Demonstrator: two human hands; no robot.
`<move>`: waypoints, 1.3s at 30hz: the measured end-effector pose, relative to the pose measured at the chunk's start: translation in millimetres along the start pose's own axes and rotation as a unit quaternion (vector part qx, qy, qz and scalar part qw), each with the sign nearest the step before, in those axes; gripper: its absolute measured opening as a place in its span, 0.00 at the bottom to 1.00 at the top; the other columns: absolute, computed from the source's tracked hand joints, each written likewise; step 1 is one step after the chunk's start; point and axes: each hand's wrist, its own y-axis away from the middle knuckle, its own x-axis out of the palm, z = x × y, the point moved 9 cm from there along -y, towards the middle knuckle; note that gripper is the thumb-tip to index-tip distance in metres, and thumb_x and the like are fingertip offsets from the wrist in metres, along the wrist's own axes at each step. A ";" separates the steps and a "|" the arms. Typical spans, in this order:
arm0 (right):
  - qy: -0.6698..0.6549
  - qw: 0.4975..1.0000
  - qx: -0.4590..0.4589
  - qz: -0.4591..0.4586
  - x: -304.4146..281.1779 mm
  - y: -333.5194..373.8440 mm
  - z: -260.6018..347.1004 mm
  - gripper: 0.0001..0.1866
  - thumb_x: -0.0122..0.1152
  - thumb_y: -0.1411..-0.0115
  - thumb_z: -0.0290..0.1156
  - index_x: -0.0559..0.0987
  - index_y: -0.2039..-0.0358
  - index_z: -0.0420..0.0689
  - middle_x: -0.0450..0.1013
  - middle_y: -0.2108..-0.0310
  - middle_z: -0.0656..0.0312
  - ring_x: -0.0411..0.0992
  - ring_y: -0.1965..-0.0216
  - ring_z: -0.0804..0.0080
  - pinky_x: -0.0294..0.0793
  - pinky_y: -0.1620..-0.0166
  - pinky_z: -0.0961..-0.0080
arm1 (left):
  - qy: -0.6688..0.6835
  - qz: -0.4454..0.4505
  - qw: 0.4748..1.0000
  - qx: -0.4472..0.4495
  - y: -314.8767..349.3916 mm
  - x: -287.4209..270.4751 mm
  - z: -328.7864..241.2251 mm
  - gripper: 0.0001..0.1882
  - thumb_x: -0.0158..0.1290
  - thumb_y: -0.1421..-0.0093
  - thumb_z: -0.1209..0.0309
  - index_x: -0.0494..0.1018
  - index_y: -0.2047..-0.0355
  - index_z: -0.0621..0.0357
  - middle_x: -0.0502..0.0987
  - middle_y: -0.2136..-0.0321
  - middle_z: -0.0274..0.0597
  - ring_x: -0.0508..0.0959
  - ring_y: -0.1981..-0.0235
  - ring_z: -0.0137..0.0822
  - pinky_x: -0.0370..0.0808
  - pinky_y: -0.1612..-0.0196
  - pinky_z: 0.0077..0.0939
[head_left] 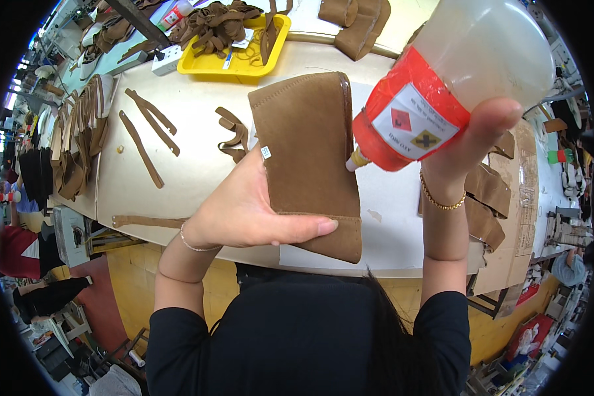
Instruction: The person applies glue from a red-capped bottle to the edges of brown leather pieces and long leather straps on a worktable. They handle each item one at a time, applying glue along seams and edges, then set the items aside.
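Observation:
A brown suede-like piece with stitched seams [307, 152] is held up over the table by my left hand [251, 211]. My left thumb lies across its lower band, and the other fingers are hidden behind it. A small white tag [266, 152] sticks out at its left edge. My right hand [472, 135] grips a translucent squeeze bottle [488, 53] with a red lower part and a label, tipped nozzle-down. The bottle's nozzle [354, 163] is at the piece's right edge, where a shiny line runs near the top. Whether the tip touches the edge I cannot tell.
A yellow tray [244, 69] of brown strips stands at the back beside a white power strip [167, 61]. Loose brown strips [153, 125] lie on the table's left. Stacked brown pieces [79, 142] hang at the far left; more brown pieces [487, 191] lie right on cardboard [518, 218].

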 end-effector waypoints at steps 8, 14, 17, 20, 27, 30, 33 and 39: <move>-0.058 0.996 0.035 -0.050 -6.9 18.3 -2.9 0.53 0.41 0.51 0.76 0.62 0.45 0.37 0.72 0.56 0.52 0.75 0.61 0.65 0.79 0.60 0.70 | -0.005 -0.014 0.999 -0.047 -0.1 -3.3 3.4 0.47 0.66 0.61 0.81 0.54 0.40 0.66 0.67 0.47 0.45 0.68 0.45 0.36 0.65 0.42 0.32; -0.144 0.989 0.019 -0.041 -7.4 24.3 -0.3 0.56 0.44 0.55 0.78 0.61 0.44 0.37 0.71 0.57 0.51 0.74 0.62 0.66 0.79 0.62 0.72 | 0.021 -0.055 0.995 -0.076 -0.3 -7.8 7.9 0.47 0.66 0.62 0.80 0.55 0.40 0.66 0.67 0.47 0.45 0.68 0.45 0.37 0.65 0.42 0.33; -0.198 0.980 0.014 -0.025 -7.1 26.1 -0.9 0.57 0.46 0.57 0.78 0.60 0.43 0.37 0.70 0.57 0.50 0.74 0.63 0.67 0.79 0.62 0.73 | 0.032 -0.043 0.998 -0.033 -1.3 -6.6 3.1 0.38 0.66 0.55 0.75 0.59 0.45 0.63 0.71 0.53 0.41 0.71 0.51 0.31 0.70 0.49 0.28; -0.248 0.969 0.020 -0.002 -6.7 29.0 -4.6 0.59 0.48 0.59 0.79 0.59 0.43 0.37 0.69 0.58 0.50 0.74 0.63 0.67 0.78 0.63 0.74 | 0.074 -0.065 0.995 -0.035 -1.9 -7.3 2.6 0.38 0.65 0.54 0.75 0.59 0.44 0.64 0.71 0.53 0.41 0.71 0.51 0.31 0.68 0.47 0.28; -0.211 0.963 0.143 -0.091 -78.9 72.2 -78.0 0.54 0.48 0.57 0.79 0.65 0.51 0.35 0.70 0.68 0.54 0.73 0.71 0.73 0.78 0.72 0.79 | 0.102 -0.119 0.983 -0.095 -2.3 -27.7 -11.8 0.35 0.63 0.56 0.74 0.63 0.47 0.68 0.73 0.55 0.43 0.74 0.54 0.33 0.68 0.47 0.27; -0.176 0.943 0.192 -0.209 -131.5 102.3 -108.6 0.48 0.45 0.51 0.76 0.68 0.57 0.36 0.71 0.71 0.58 0.72 0.73 0.74 0.75 0.75 0.79 | 0.135 -0.094 0.983 -0.077 -18.6 -39.0 -37.2 0.31 0.60 0.52 0.73 0.64 0.48 0.67 0.74 0.58 0.45 0.77 0.59 0.35 0.73 0.51 0.27; -0.218 0.910 0.224 -0.271 -156.8 135.7 -135.6 0.42 0.45 0.46 0.72 0.69 0.59 0.37 0.72 0.70 0.60 0.72 0.73 0.74 0.73 0.76 0.80 | 0.158 -0.008 0.985 -0.072 -55.8 -27.3 -64.1 0.22 0.52 0.43 0.72 0.64 0.49 0.68 0.76 0.61 0.45 0.80 0.63 0.34 0.79 0.57 0.27; -0.253 0.861 0.313 -0.310 -158.1 171.5 -163.0 0.39 0.46 0.44 0.68 0.72 0.59 0.38 0.73 0.71 0.62 0.73 0.72 0.73 0.75 0.72 0.76 | 0.071 0.115 0.988 -0.081 -221.8 -15.2 -92.0 0.20 0.50 0.38 0.67 0.67 0.48 0.65 0.76 0.55 0.44 0.78 0.56 0.32 0.76 0.52 0.29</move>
